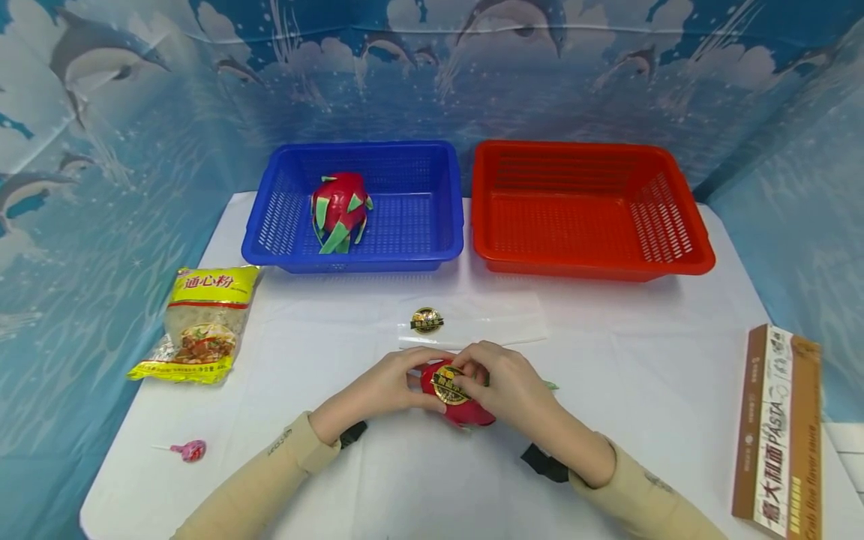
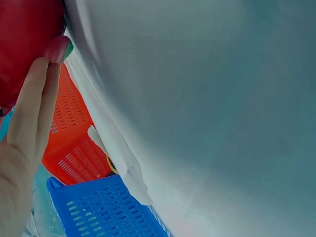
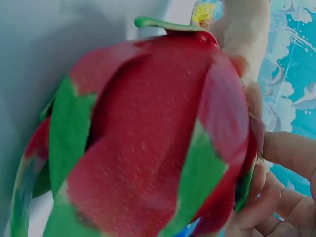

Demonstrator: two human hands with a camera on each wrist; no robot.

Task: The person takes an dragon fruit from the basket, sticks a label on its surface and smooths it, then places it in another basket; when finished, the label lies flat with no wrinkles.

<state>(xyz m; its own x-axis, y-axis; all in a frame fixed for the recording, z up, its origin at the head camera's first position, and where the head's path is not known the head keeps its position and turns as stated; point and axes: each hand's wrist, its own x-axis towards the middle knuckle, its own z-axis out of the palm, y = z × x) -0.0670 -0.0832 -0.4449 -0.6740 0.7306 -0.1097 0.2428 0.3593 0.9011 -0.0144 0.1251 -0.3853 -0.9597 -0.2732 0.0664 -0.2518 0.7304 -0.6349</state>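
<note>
A red dragon fruit (image 1: 478,415) with green-tipped scales lies on the white table, close to me. My left hand (image 1: 394,384) holds its left side between thumb and fingers; the left wrist view shows straight fingers along the red skin. On top of the fruit sits a round black-and-gold sticker (image 1: 447,384). At its right edge my right hand (image 1: 511,384) pinches with thumb and curled forefinger. The right wrist view is filled by the scaly dragon fruit (image 3: 143,128), with fingers on its far side. Behind the hands lies a clear strip (image 1: 493,324) bearing another round sticker (image 1: 427,321).
A blue basket (image 1: 364,262) holding another dragon fruit (image 1: 344,201) stands at the back, beside a red basket (image 1: 594,268). A yellow pasta bag (image 1: 205,322) and a wrapped lollipop (image 1: 193,451) lie at left. At the right edge is a long pasta box (image 1: 776,435).
</note>
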